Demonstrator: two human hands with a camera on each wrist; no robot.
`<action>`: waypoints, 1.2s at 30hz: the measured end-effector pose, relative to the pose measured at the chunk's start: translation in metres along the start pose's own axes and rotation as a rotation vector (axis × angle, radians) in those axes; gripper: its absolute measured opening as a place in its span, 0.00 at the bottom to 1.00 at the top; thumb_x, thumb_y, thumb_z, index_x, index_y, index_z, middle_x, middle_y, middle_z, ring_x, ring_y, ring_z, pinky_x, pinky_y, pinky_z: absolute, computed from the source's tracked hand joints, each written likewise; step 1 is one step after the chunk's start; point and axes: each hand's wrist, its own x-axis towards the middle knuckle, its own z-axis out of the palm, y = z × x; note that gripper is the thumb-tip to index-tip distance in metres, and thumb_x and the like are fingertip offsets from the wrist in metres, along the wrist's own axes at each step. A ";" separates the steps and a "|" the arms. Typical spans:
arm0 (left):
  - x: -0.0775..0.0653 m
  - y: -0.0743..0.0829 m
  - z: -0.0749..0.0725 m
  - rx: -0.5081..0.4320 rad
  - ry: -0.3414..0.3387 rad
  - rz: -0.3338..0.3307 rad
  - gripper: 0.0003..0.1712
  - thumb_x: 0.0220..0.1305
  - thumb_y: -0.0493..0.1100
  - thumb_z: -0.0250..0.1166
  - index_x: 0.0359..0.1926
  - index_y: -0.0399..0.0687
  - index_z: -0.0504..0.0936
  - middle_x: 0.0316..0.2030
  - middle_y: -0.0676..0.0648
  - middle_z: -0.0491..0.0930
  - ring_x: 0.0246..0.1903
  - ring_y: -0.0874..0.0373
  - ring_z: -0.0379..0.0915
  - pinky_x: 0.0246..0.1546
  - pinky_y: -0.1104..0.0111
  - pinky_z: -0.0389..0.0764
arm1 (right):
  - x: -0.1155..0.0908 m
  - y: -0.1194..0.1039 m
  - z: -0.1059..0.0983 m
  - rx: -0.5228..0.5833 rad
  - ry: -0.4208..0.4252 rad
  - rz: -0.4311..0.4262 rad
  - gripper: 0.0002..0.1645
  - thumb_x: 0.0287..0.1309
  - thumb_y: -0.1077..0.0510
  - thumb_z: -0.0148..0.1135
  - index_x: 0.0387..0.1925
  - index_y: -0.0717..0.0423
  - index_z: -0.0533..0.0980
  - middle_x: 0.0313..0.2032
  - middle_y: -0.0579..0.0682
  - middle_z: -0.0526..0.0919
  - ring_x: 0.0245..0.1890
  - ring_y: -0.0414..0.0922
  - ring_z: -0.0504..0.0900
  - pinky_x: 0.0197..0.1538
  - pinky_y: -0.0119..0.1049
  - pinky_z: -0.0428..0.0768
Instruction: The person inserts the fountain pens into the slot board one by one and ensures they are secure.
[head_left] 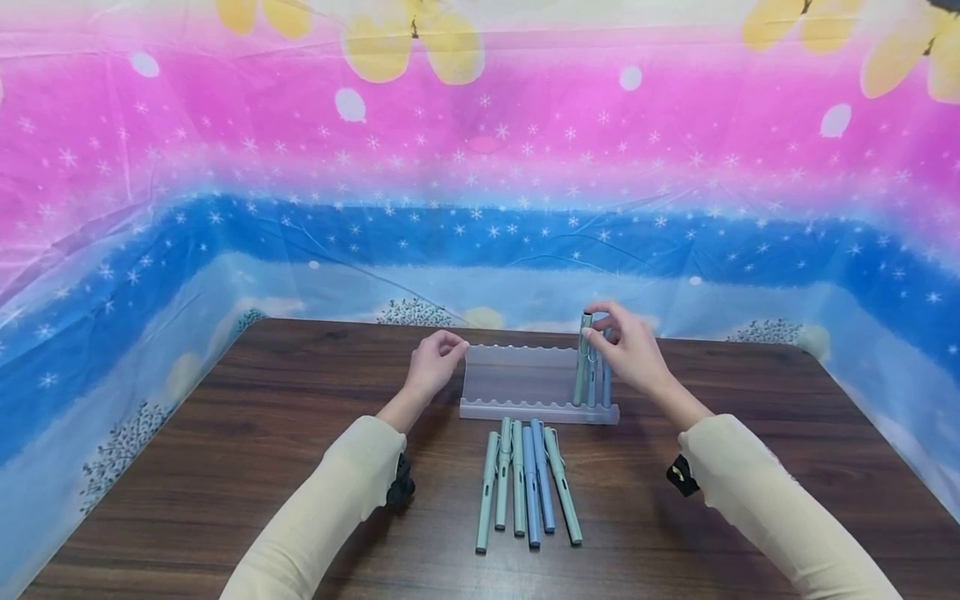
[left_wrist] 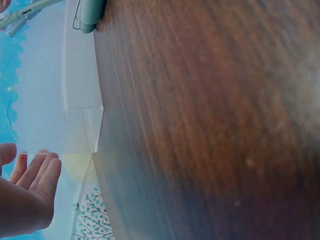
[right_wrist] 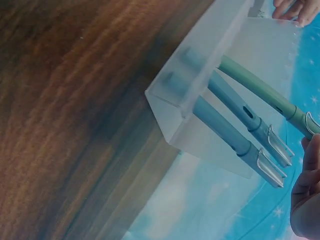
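Observation:
A translucent pen holder (head_left: 517, 375) with scalloped edges stands on the table. My left hand (head_left: 435, 363) pinches its upper left corner between thumb and fingers; in the left wrist view the fingers (left_wrist: 46, 175) lie at the panel's side edge. At the other end, my right hand (head_left: 630, 348) holds a green pen (head_left: 581, 367) near its capped top. That pen leans in the holder, its lower end behind the front lip. Two blue pens (right_wrist: 240, 107) rest beside it, caps up. The right hand partly hides them in the head view.
Several green and blue pens (head_left: 519, 483) lie side by side on the wooden table (head_left: 300, 500), just in front of the holder. A patterned pink and blue cloth (head_left: 450, 167) hangs behind the table and along its sides.

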 end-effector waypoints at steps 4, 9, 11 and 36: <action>0.001 0.000 0.000 -0.007 0.000 0.001 0.11 0.61 0.44 0.57 0.37 0.40 0.75 0.39 0.41 0.78 0.44 0.50 0.72 0.43 0.59 0.71 | -0.002 0.002 0.002 -0.019 -0.007 -0.022 0.16 0.56 0.58 0.56 0.48 0.52 0.70 0.32 0.53 0.80 0.16 0.42 0.72 0.17 0.38 0.69; 0.001 0.001 0.000 -0.009 0.001 0.002 0.10 0.60 0.43 0.57 0.37 0.39 0.75 0.39 0.41 0.78 0.43 0.49 0.72 0.43 0.59 0.71 | -0.003 0.005 0.003 -0.022 -0.034 -0.018 0.17 0.57 0.57 0.56 0.49 0.52 0.70 0.33 0.54 0.80 0.17 0.42 0.73 0.18 0.38 0.69; 0.001 0.001 0.000 -0.004 0.002 0.006 0.11 0.61 0.43 0.57 0.37 0.39 0.75 0.39 0.41 0.78 0.44 0.49 0.72 0.43 0.59 0.71 | -0.003 0.006 0.004 -0.010 -0.049 -0.004 0.17 0.57 0.56 0.56 0.49 0.52 0.69 0.34 0.53 0.80 0.18 0.44 0.74 0.18 0.39 0.70; 0.001 0.000 0.001 0.005 0.004 0.002 0.10 0.60 0.43 0.57 0.36 0.40 0.75 0.40 0.41 0.77 0.44 0.49 0.71 0.44 0.58 0.70 | -0.007 0.017 0.009 -0.231 -0.135 -0.069 0.32 0.52 0.56 0.61 0.59 0.52 0.62 0.20 0.43 0.71 0.13 0.39 0.65 0.17 0.35 0.64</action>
